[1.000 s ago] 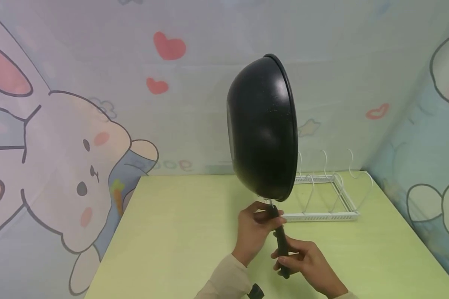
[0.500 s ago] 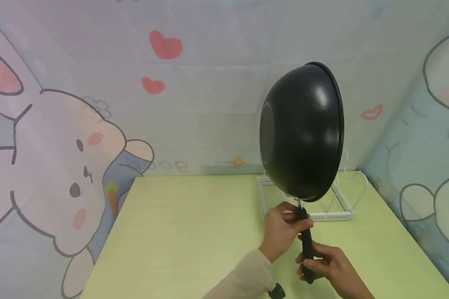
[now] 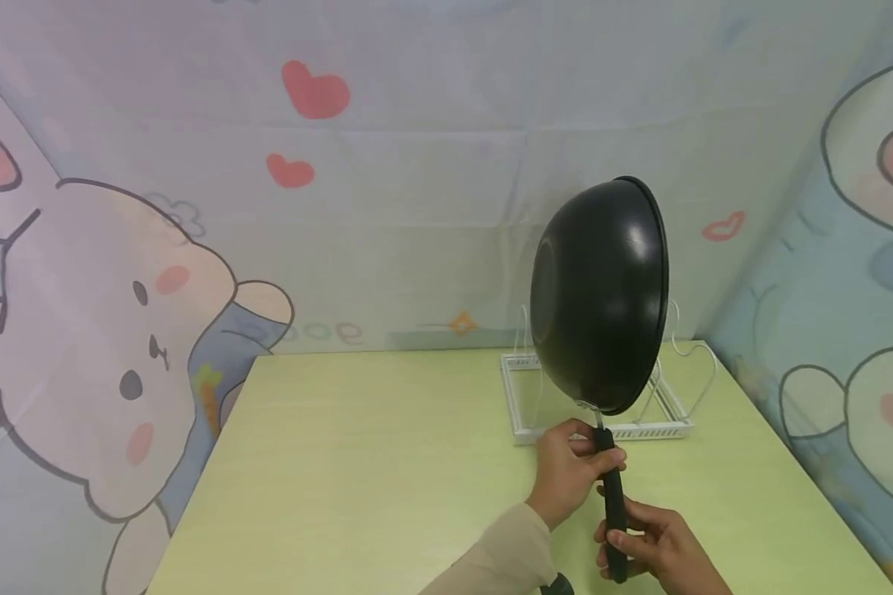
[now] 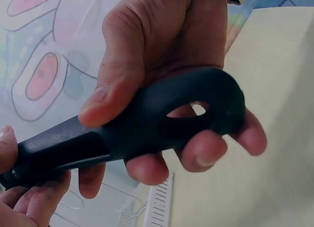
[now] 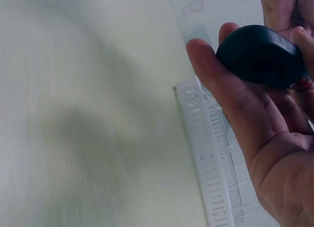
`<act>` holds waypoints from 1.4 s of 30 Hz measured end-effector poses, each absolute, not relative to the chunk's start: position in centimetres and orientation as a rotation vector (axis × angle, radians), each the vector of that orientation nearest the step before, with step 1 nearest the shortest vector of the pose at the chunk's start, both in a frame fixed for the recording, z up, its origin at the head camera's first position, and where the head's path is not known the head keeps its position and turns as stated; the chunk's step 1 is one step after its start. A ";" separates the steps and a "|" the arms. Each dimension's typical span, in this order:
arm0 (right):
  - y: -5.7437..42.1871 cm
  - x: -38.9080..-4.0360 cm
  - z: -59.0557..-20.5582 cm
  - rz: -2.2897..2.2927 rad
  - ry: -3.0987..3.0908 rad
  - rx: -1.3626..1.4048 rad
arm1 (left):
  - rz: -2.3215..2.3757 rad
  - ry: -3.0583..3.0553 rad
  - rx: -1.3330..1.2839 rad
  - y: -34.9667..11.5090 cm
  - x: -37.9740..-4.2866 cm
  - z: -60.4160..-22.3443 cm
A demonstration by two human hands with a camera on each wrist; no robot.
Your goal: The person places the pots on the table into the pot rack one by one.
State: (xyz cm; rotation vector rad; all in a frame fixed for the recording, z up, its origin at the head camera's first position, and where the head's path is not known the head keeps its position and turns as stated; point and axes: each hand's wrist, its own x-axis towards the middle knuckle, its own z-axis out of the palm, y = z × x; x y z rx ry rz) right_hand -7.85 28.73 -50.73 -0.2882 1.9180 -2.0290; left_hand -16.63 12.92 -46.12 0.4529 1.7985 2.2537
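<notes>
A deep black wok is held up on its side in the head view, its rounded outside to the left and its handle pointing down. My left hand grips the handle's upper part, just below the metal neck. Lower down, my right hand holds the handle near its end. In the left wrist view the handle's end has a hanging hole, and the right fingers curl around it. Behind the wok stands a white wire rack, partly hidden by it. The wok's inside is out of sight.
The rack's curved wire dividers rise at its right side. It stands on a pale green table, near the back right. A printed cloth backdrop borders the table at the back and both sides.
Both hands have carried the wok to the right, in front of the rack. Over the last half second it has come lower. Both hands keep their hold on the handle.
</notes>
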 end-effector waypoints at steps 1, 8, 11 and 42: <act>28.7 -7.9 -50.9 -2.031 1.910 -0.278 | 2.254 1.801 0.442 13.0 -16.6 -46.3; 29.3 -8.0 -51.7 -2.022 1.865 -0.281 | 2.272 1.824 0.348 13.7 -16.6 -47.2; 30.0 -8.1 -51.8 -2.006 1.857 -0.285 | 2.283 1.805 0.334 14.2 -16.6 -47.5; 32.4 -7.8 -54.7 -1.910 1.856 -0.124 | 2.276 1.825 0.090 16.7 -15.9 -52.4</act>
